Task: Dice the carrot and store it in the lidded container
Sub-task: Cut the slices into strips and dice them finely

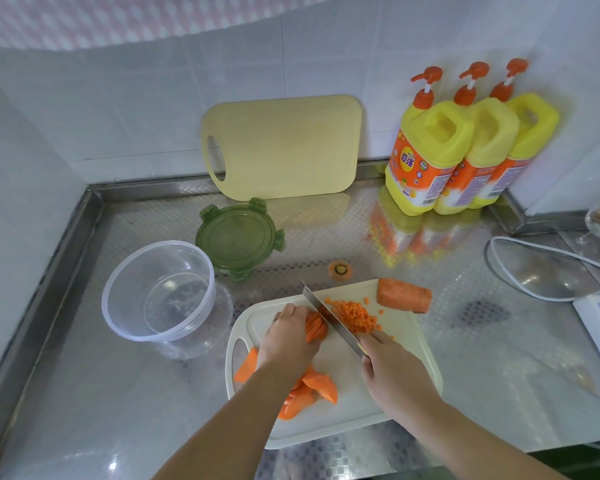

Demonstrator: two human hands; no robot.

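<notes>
Head view: carrot dicing on a white cutting board (pixel 347 410).
Left hand (pixel 288 337) holds down carrot strips (pixel 316 329) with curled fingers; right hand (pixel 392 368) grips the knife (pixel 329 317), whose blade stands between the strips and the diced carrot (pixel 355 315). The clear container (pixel 158 291) stands uncovered on the worktop (pixel 326 237), just beside its green lid (pixel 238 239).

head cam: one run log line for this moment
step: dicing | left hand holds carrot strips | right hand grips knife | container empty, lid off
</notes>
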